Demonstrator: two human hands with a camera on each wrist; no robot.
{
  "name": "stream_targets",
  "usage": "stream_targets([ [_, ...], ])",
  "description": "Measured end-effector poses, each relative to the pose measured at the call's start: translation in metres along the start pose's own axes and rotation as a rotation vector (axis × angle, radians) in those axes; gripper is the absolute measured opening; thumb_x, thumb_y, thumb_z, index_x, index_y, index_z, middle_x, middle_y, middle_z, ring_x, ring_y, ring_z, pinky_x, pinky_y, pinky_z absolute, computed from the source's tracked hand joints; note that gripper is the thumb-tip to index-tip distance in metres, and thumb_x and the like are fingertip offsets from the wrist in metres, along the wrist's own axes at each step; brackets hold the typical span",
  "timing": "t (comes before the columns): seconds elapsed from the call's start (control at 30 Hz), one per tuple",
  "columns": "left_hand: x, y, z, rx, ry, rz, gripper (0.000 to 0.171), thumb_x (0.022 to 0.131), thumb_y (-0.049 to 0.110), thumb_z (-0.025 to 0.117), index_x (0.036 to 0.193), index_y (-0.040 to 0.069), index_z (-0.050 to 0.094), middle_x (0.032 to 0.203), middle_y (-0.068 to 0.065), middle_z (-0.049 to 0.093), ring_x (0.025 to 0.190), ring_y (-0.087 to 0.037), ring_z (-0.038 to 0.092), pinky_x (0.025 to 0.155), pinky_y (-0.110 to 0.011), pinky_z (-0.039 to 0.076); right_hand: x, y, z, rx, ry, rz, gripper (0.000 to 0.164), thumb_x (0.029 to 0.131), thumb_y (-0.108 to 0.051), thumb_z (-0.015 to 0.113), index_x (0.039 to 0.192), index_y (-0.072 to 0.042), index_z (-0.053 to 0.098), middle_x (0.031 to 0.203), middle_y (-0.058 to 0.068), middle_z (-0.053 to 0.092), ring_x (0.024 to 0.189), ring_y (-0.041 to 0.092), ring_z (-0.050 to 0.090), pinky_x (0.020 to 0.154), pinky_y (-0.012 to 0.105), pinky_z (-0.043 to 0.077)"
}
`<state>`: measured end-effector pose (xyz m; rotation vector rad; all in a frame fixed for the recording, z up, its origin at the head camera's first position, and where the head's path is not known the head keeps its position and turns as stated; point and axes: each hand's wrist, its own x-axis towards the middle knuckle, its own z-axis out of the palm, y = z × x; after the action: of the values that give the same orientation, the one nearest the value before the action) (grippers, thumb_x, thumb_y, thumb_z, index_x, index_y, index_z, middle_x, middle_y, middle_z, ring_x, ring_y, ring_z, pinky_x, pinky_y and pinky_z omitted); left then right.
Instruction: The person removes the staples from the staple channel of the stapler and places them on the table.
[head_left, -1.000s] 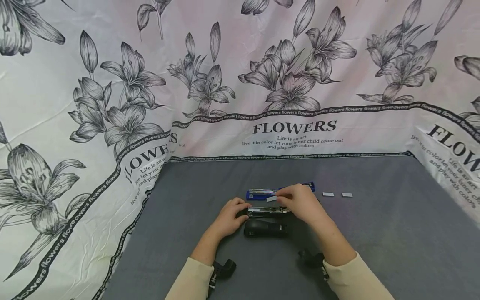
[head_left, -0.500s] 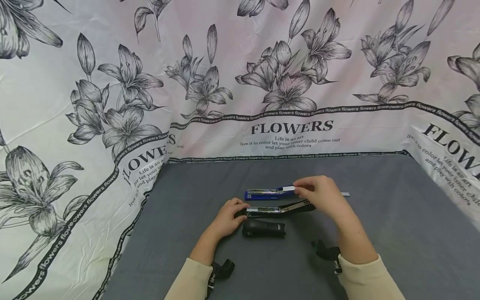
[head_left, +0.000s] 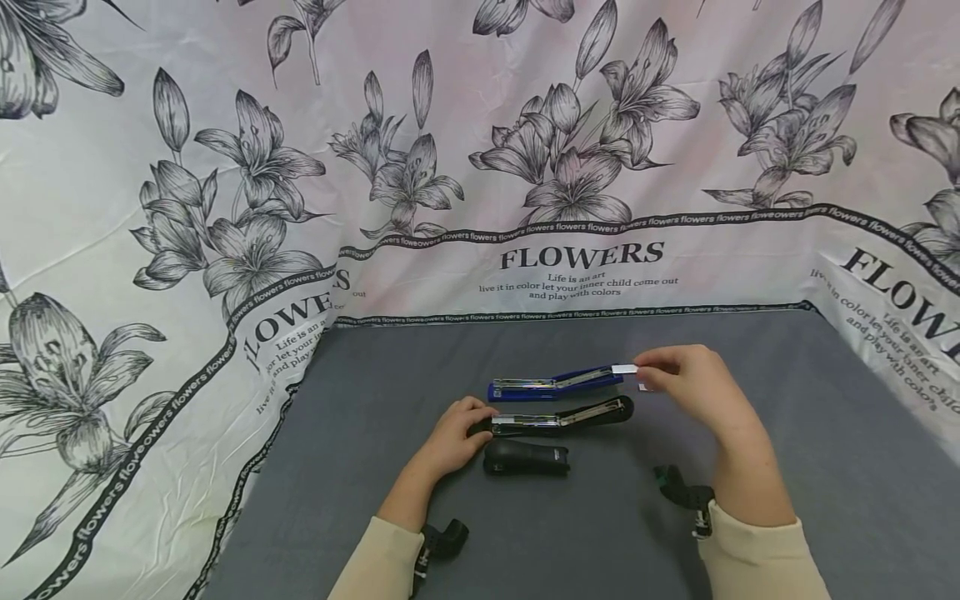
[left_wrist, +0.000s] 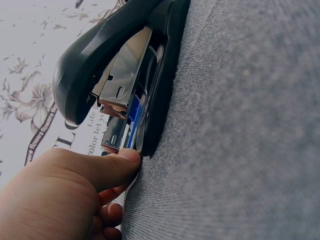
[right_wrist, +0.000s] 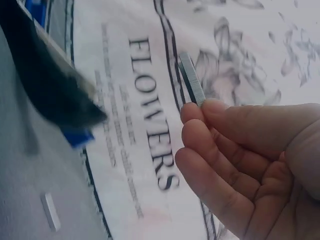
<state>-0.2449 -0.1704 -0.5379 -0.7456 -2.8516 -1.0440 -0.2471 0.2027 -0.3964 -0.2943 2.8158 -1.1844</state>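
Between thumb and forefinger, my right hand (head_left: 697,383) pinches a short strip of staples (right_wrist: 191,80), held up beyond the right end of the blue stapler (head_left: 525,393). That stapler lies swung open at the back. In front of it is a black stapler (head_left: 600,412), also swung open, with a light strip at the left of its metal channel. My left hand (head_left: 452,435) grips this black stapler's left end, thumb on top. Nearest me lies a closed black stapler (head_left: 525,458), which fills much of the left wrist view beside the fingers.
Another staple strip (right_wrist: 50,212) lies on the grey cloth (head_left: 360,383), largely behind the right hand in the head view. A white flower-printed curtain (head_left: 420,283) rises along the back and sides. Both wrists carry small black cameras (head_left: 450,540).
My right hand has moved right with the staple strip, from over the staplers to past their right ends. The left hand keeps its grip on the open black stapler.
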Motion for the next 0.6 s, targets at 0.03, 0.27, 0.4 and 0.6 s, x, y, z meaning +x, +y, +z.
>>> stream_targets([
  [0.03, 0.0, 0.0, 0.0, 0.0, 0.0, 0.001, 0.033, 0.099, 0.011, 0.069, 0.133, 0.009, 0.068, 0.119, -0.002, 0.059, 0.108, -0.023, 0.053, 0.093, -0.046, 0.046, 0.0, 0.004, -0.002, 0.001, -0.001, 0.009, 0.035, 0.103, -0.023, 0.066, 0.129, 0.0, 0.069, 0.112, 0.017, 0.074, 0.098, 0.029, 0.072, 0.084, 0.054, 0.054],
  [0.27, 0.0, 0.001, 0.0, 0.004, -0.008, -0.014, 0.034, 0.099, 0.012, 0.07, 0.134, 0.01, 0.068, 0.119, -0.002, 0.058, 0.11, -0.023, 0.053, 0.095, -0.046, 0.046, 0.0, 0.038, -0.015, -0.002, -0.02, 0.063, 0.037, 0.104, -0.024, 0.064, 0.129, 0.003, 0.068, 0.112, 0.019, 0.073, 0.1, 0.032, 0.071, 0.087, 0.058, 0.052],
  [0.4, 0.0, 0.001, -0.001, 0.002, -0.016, -0.023, 0.035, 0.1, 0.014, 0.069, 0.134, 0.012, 0.068, 0.12, -0.001, 0.058, 0.111, -0.022, 0.053, 0.095, -0.045, 0.046, 0.001, 0.056, -0.019, -0.011, -0.072, 0.103, 0.035, 0.103, -0.023, 0.065, 0.126, 0.003, 0.07, 0.109, 0.016, 0.074, 0.096, 0.029, 0.07, 0.086, 0.055, 0.053],
  [0.6, 0.0, 0.001, -0.001, -0.015, -0.008, -0.012, 0.035, 0.099, 0.012, 0.07, 0.134, 0.01, 0.068, 0.119, -0.002, 0.058, 0.112, -0.024, 0.053, 0.095, -0.047, 0.046, 0.003, 0.078, -0.019, 0.045, -0.189, 0.139, 0.029, 0.099, -0.017, 0.07, 0.118, 0.005, 0.072, 0.109, 0.016, 0.073, 0.093, 0.027, 0.07, 0.084, 0.048, 0.057],
])
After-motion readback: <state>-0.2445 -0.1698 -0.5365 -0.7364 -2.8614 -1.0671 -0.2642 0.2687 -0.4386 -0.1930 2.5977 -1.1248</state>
